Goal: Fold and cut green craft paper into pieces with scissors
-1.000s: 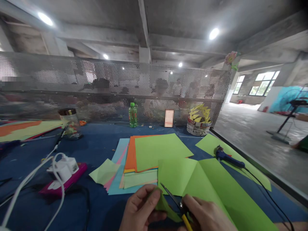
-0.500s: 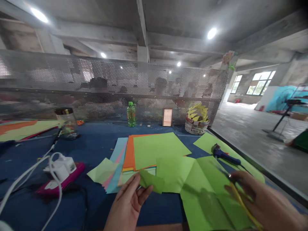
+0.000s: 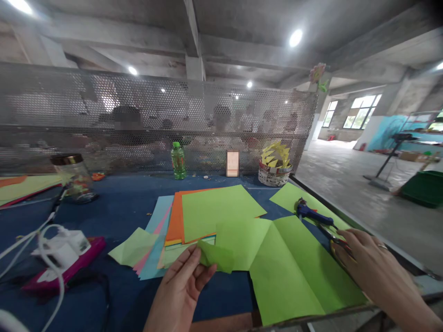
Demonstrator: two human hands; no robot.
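Note:
My left hand [image 3: 187, 281] pinches a small folded piece of green paper [image 3: 216, 257] between thumb and fingers, above the front of the table. At the right, my right hand [image 3: 363, 258] is low over the table edge, its fingers closed over a pair of scissors [image 3: 330, 236]. The scissors' dark blades point towards a blue glue gun [image 3: 313, 213]; the hand hides most of the handles. Between my hands lies a large creased green sheet [image 3: 287, 272]. Behind it, a green sheet [image 3: 218, 210] tops a stack of coloured paper.
A magenta power strip [image 3: 83, 263] with white plugs and cables lies at left, near a glass jar [image 3: 74, 182]. A green bottle [image 3: 178, 161] and a woven basket [image 3: 274, 175] with yellow paper points stand before a perforated metal screen [image 3: 155, 99]. People show dimly behind it.
My right hand has lowered the scissors to the table beside the glue gun. My left hand keeps the folded green piece. The view has turned slightly right.

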